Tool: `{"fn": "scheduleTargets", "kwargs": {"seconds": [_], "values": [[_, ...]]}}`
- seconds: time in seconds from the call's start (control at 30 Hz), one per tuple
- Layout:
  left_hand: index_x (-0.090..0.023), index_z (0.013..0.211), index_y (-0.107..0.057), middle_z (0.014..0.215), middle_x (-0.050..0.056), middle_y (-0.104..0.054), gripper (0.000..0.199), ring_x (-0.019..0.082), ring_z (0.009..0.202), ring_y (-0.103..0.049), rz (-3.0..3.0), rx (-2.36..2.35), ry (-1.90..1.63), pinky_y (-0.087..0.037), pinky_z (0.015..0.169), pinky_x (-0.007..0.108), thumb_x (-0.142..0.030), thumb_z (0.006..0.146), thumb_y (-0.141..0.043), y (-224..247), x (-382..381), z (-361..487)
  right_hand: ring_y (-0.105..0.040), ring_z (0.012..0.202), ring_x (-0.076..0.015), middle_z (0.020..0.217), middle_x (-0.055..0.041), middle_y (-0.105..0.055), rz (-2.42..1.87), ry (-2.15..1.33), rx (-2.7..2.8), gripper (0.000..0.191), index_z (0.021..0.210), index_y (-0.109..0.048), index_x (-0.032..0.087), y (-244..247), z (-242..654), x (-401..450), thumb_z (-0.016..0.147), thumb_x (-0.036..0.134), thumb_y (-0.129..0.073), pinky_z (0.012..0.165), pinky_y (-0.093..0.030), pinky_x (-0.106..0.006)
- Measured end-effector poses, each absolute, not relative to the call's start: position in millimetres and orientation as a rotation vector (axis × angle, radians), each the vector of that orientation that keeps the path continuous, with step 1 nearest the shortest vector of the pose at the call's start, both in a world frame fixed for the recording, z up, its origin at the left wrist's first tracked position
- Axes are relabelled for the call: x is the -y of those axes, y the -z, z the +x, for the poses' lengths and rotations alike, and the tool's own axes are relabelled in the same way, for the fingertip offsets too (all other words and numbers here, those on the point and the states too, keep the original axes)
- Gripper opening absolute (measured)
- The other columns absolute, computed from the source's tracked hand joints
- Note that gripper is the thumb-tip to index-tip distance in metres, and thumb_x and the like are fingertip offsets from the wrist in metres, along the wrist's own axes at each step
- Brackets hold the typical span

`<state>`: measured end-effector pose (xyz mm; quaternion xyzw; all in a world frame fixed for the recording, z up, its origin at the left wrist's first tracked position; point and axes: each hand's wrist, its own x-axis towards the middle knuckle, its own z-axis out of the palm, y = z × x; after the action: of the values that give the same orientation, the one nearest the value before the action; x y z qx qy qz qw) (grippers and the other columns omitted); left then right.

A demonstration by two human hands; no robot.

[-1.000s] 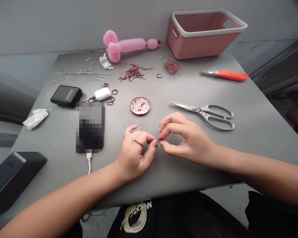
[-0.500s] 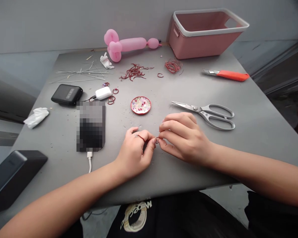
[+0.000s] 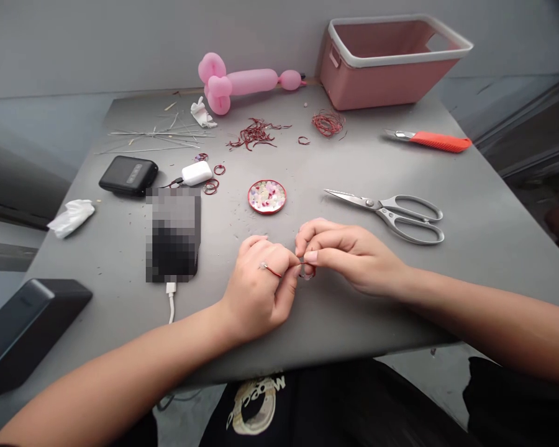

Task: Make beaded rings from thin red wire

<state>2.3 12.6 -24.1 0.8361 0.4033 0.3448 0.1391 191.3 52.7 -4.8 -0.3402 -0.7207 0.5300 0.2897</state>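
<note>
My left hand pinches a small dark red cord ring between thumb and index finger, and wears a red cord ring with a pale bead. From the other side my right hand grips the same cord with thumb and fingertips. A clear bead seems to hang on the cord; its details are too small to tell. Beyond the hands lies a round red-rimmed dish of mixed beads. Grey scissors lie past my right hand, blades pointing left.
A pink bin, balloon figure and red cutter are at the back. Red cord scraps, a cord coil and thin wires lie before them. A power bank, white case and phone sit left.
My right hand has turned, its thumb now showing on top at the cord. The cord ring shows more clearly below the fingertips. The whole view has shifted slightly.
</note>
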Motion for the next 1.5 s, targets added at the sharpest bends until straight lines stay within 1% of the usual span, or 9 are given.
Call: {"fn": "scheduleTargets", "kwargs": {"seconds": [0.2, 0.37, 0.43, 0.67, 0.83, 1.0, 1.13, 1.23, 1.5], "values": [[-0.021, 0.079, -0.048, 0.068, -0.003, -0.064, 0.013, 0.014, 0.065, -0.056, 2.389, -1.165, -1.057, -0.039, 0.094, 0.038, -0.013, 0.088, -0.047, 23, -12, 2, -0.061, 0.075, -0.0151, 0.09, -0.007, -0.065, -1.007, -1.828, 1.533, 0.031, 0.059, -0.068, 0.016, 13, 188, -54, 0.082, 0.018, -0.047, 0.075, -0.05, -0.034], [-0.021, 0.073, -0.046, 0.063, -0.006, -0.061, 0.015, 0.011, 0.059, -0.057, 2.222, -1.268, -1.087, -0.041, 0.092, 0.036, -0.014, 0.086, -0.049, 23, -15, 2, -0.062, 0.087, -0.0196, 0.09, -0.0058, -0.066, -0.996, -0.656, 1.907, 0.006, 0.085, -0.071, 0.022, 8, 191, -48, 0.084, 0.025, -0.065, 0.085, -0.05, -0.04], [-0.021, 0.074, -0.047, 0.063, -0.006, -0.061, 0.014, 0.011, 0.059, -0.058, 2.206, -1.27, -1.094, -0.041, 0.093, 0.036, -0.015, 0.087, -0.049, 23, -15, 2, -0.06, 0.087, -0.0213, 0.089, -0.0058, -0.067, -0.831, -0.196, 2.024, 0.015, 0.092, -0.07, 0.025, 7, 193, -45, 0.079, 0.02, -0.073, 0.083, -0.052, -0.041], [-0.021, 0.077, -0.048, 0.065, -0.005, -0.063, 0.014, 0.012, 0.062, -0.06, 2.237, -1.184, -1.101, -0.04, 0.096, 0.037, -0.014, 0.089, -0.047, 23, -13, 3, -0.058, 0.102, -0.0276, 0.101, -0.0043, -0.072, -0.698, 0.253, 2.174, 0.028, 0.099, -0.068, 0.028, 16, 194, -36, 0.076, 0.013, -0.075, 0.079, -0.052, -0.044], [-0.021, 0.078, -0.048, 0.067, -0.005, -0.064, 0.013, 0.012, 0.061, -0.058, 2.295, -1.196, -1.118, -0.042, 0.092, 0.035, -0.014, 0.089, -0.049, 27, -15, 4, -0.053, 0.108, -0.0266, 0.096, -0.006, -0.071, -0.85, -0.07, 2.136, 0.017, 0.091, -0.065, 0.023, 24, 181, -34, 0.085, 0.007, -0.06, 0.087, -0.047, -0.046], [-0.021, 0.075, -0.048, 0.065, -0.004, -0.063, 0.015, 0.013, 0.059, -0.055, 2.368, -1.272, -1.126, -0.043, 0.08, 0.034, -0.014, 0.088, -0.051, 25, -17, 3, -0.052, 0.093, -0.0197, 0.089, -0.0062, -0.061, -1.036, -1.186, 2.083, 0.018, 0.076, -0.058, 0.018, 15, 184, -47, 0.092, 0.02, -0.051, 0.088, -0.043, -0.04], [-0.021, 0.077, -0.049, 0.066, -0.005, -0.065, 0.013, 0.013, 0.059, -0.054, 2.377, -1.213, -1.208, -0.043, 0.08, 0.034, -0.013, 0.087, -0.052, 20, -14, 3, -0.053, 0.088, -0.0159, 0.088, -0.0036, -0.052, -0.691, -1.957, 1.79, 0.025, 0.078, -0.056, 0.016, 6, 194, -60, 0.095, 0.034, -0.05, 0.087, -0.043, -0.036], [-0.022, 0.077, -0.048, 0.065, -0.006, -0.064, 0.014, 0.012, 0.058, -0.054, 2.328, -1.202, -1.242, -0.043, 0.081, 0.034, -0.012, 0.087, -0.052, 18, -13, 2, -0.053, 0.089, -0.0139, 0.091, -0.0039, -0.052, -0.67, -1.925, 1.784, 0.021, 0.082, -0.062, 0.015, 2, 197, -62, 0.093, 0.031, -0.056, 0.087, -0.043, -0.032], [-0.022, 0.076, -0.05, 0.065, -0.006, -0.065, 0.013, 0.012, 0.06, -0.057, 2.262, -1.257, -1.179, -0.038, 0.092, 0.037, -0.014, 0.087, -0.053, 18, -12, 2, -0.056, 0.091, -0.0158, 0.092, -0.0041, -0.057, -0.812, -1.203, 2.109, 0.01, 0.09, -0.069, 0.021, -4, 200, -52, 0.085, 0.016, -0.063, 0.085, -0.049, -0.035]]}}
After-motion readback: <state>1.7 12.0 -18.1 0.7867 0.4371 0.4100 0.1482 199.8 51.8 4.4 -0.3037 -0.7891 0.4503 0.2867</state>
